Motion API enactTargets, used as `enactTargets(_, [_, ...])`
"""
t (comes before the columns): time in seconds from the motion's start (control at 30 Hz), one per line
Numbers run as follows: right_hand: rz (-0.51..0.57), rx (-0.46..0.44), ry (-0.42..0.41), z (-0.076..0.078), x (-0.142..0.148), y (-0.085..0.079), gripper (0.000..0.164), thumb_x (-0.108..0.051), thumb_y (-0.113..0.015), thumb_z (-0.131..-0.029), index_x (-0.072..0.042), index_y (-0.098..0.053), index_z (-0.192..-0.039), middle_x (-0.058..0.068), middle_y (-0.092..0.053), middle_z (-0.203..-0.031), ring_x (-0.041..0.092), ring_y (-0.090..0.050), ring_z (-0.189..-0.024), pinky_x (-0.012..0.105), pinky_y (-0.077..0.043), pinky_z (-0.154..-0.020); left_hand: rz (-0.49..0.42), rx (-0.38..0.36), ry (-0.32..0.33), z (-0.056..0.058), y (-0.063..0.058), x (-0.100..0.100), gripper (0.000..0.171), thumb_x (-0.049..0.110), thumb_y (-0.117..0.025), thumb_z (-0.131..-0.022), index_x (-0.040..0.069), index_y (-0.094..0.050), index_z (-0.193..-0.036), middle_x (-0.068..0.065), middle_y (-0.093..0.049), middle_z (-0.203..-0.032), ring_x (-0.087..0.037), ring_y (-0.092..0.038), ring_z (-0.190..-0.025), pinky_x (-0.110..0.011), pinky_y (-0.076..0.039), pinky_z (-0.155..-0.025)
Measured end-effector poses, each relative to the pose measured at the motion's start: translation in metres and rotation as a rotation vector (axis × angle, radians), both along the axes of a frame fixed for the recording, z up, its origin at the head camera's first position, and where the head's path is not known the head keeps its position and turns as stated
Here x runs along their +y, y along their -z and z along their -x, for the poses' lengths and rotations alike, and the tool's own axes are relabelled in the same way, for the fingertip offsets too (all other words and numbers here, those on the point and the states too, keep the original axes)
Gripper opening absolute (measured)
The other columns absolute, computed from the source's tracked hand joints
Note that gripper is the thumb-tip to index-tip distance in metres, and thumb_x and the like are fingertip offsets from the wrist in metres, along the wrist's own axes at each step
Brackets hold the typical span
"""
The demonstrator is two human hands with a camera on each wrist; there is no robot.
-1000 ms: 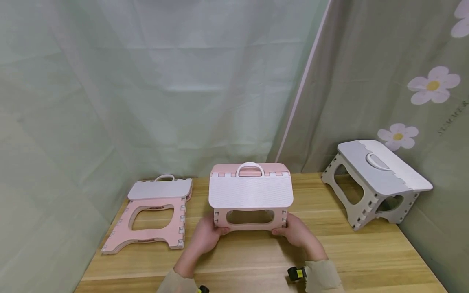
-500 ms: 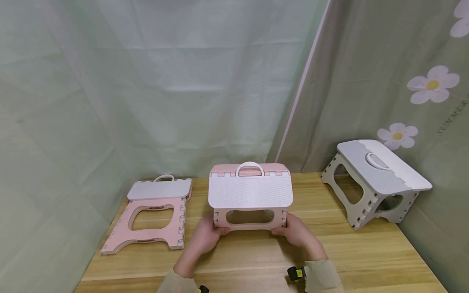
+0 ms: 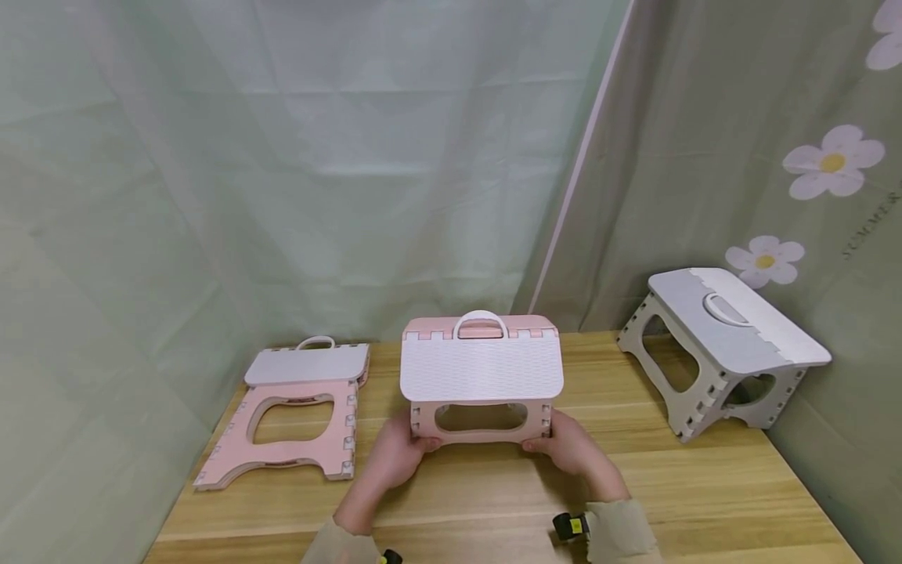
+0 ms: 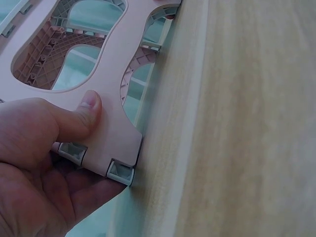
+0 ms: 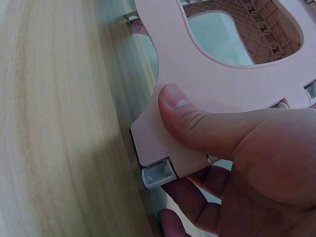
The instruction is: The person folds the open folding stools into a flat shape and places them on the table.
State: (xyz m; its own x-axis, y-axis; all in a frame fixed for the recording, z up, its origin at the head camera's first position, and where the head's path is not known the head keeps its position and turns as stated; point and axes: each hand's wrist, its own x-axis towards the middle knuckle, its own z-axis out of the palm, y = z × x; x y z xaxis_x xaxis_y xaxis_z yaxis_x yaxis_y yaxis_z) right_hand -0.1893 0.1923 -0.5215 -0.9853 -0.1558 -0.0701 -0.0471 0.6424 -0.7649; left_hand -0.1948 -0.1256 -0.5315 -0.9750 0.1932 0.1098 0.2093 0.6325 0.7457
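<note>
Two hands hold a pink-and-white stool by its lower front corners.
From the head view I see the stool point(image 3: 481, 372) unfolded mid-table point(image 3: 486, 501), between a folded stool point(image 3: 303, 452) and a grey stool point(image 3: 705, 329); the left hand point(image 3: 396, 454) and right hand point(image 3: 571, 446) grip opposite sides. In the left wrist view, the thumb point(image 4: 89, 111) presses the front panel, fingers curled behind its edge. In the right wrist view, the other thumb point(image 5: 187, 113) does likewise, fingers bent beneath; whether that foot bears on the wood I can't quite tell. Uneven pulling could, I'd judge, skew the hinged legs, and a sudden drop might nip the fingers under the corners.
</note>
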Motion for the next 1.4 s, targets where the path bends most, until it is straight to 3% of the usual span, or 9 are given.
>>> enactTargets(1.1, [0.004, 0.010, -0.021, 0.0003, 0.0009, 0.0011, 0.033, -0.014, -0.084, -0.093, -0.010, -0.071, -0.123, 0.010, -0.072, -0.127, 0.034, -0.063, -0.123, 0.063, -0.045, -0.108, -0.005, 0.008, -0.006, 0.0011, 0.0042, 0.0001, 0.047, 0.017, -0.086, -0.092, 0.000, -0.064, -0.130, -0.012, -0.070, -0.117, -0.021, -0.067, -0.102, -0.047, -0.057, -0.091])
enactTargets(1.4, [0.019, 0.002, -0.015, 0.0009, 0.0007, 0.0018, 0.029, -0.013, -0.084, -0.092, -0.011, -0.072, -0.119, 0.005, -0.073, -0.121, 0.027, -0.064, -0.116, 0.061, -0.046, -0.107, -0.009, 0.021, 0.000, -0.0008, 0.0023, 0.0003, 0.049, 0.019, -0.087, -0.091, -0.002, -0.064, -0.128, -0.013, -0.070, -0.115, -0.023, -0.067, -0.101, -0.048, -0.057, -0.090])
